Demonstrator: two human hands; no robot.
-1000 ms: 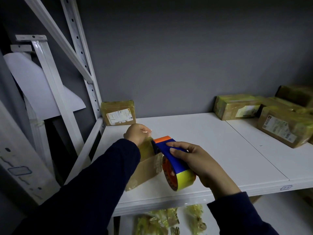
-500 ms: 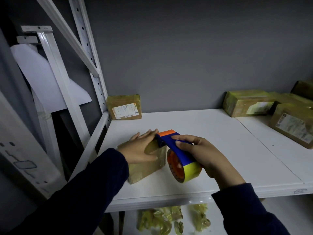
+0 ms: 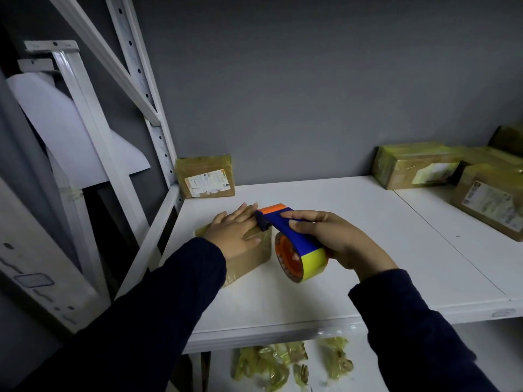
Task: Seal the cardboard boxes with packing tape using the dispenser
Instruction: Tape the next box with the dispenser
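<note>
White shelf [image 3: 368, 216] runs under both hands. The small cardboard box [image 3: 252, 260] sits right beneath the left hand [image 3: 235, 236], which lies flat on top with straight fingers. Just right of it, the tape dispenser [image 3: 302, 247] touches the box's top edge, with the right hand [image 3: 336, 239] wrapped around it.

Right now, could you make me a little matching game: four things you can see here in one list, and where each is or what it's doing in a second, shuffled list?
Column one
1. left hand
2. right hand
3. labelled box
4. crumpled tape scraps

Column two
A. lying below the shelf
B. grips the tape dispenser
C. rests flat on top of the small box
D. in the shelf's back left corner

Pairs: 1-C, 2-B, 3-D, 4-A
</note>
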